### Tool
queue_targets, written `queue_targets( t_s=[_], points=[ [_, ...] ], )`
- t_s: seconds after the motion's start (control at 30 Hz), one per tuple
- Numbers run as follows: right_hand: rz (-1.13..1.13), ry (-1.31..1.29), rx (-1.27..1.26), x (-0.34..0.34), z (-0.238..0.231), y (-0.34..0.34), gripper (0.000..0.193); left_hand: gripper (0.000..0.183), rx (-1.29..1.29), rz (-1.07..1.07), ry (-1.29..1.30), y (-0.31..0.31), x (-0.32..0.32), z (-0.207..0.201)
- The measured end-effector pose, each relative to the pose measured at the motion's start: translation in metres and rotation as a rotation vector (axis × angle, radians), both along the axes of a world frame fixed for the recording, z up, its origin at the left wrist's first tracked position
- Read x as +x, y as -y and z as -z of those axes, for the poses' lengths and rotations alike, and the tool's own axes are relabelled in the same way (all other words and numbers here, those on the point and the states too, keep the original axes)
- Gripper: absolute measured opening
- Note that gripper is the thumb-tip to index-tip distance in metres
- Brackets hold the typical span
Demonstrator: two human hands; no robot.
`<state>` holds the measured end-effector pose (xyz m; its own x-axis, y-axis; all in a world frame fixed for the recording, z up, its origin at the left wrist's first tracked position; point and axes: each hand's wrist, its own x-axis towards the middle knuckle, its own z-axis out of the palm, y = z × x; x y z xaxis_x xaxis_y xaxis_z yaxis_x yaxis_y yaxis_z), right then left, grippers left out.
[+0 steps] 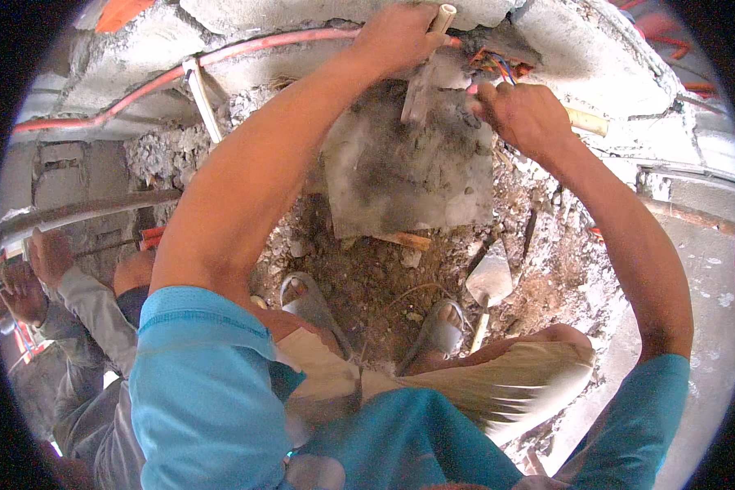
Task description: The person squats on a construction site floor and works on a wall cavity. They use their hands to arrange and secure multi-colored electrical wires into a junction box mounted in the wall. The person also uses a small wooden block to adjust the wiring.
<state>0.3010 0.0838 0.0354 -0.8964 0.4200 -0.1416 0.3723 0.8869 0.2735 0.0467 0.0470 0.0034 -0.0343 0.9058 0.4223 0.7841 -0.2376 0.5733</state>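
Pale rod (443, 18) is up top, just R of ctr, in the L hand (400, 37); fingers closed round it, round end sticking out past them. Rest of rod mostly hidden by the hand. Blurry pale strip (415, 102) shows below that hand, in front of a grey board (408, 184); can't tell if strip + rod are one pc. R hand (527, 114) is a bit lower and to the R, fingers curled in by a small pink pc (471, 89); can't tell if they're clamped on it or only near it. Just above R hand: orange box (486, 59) at the wall, w/ blue + orange wires (508, 69) by the fingers. Beige pipe (588, 121) pokes out beyond R wrist. Reddish conduit (147, 91) runs along the blocks (143, 49) from far L to behind the L hand, w/ a 2nd pale strip (202, 102) slanting down from it.

Board, w/ dark stains, is below both hands. Nearer the person: brown dirt (359, 265) + rubble, both feet in grey sandals (318, 314), knees bent, tan pants (498, 380). Trowel (490, 278) lies R of the feet, handle twd person. Far L: co-worker in grey sleeves (98, 306), hands up near a long pipe (82, 214).
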Motion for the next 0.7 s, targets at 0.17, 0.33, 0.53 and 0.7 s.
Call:
queue_targets(
  t_s=[0.17, 0.33, 0.53, 0.7],
  points=[
    [-0.373, 0.042, -0.051, -0.001, -0.015, 0.038, 0.036, 0.042, -0.149, -0.042, -0.065, 0.004, -0.010, -0.008],
    [-0.090, -0.068, 0.078, 0.000, -0.006, -0.026, 0.040, 0.042, 0.032, -0.016, 0.012, -0.003, 0.008, -0.004],
    [-0.196, 0.057, -0.045, -0.003, -0.007, 0.029, 0.038, 0.042, -0.092, -0.036, -0.024, 0.002, -0.006, -0.002],
    [-0.294, 0.183, -0.067, 0.007, -0.002, 0.019, 0.034, 0.042, -0.003, -0.090, -0.075, 0.001, -0.001, 0.001]
  ],
)
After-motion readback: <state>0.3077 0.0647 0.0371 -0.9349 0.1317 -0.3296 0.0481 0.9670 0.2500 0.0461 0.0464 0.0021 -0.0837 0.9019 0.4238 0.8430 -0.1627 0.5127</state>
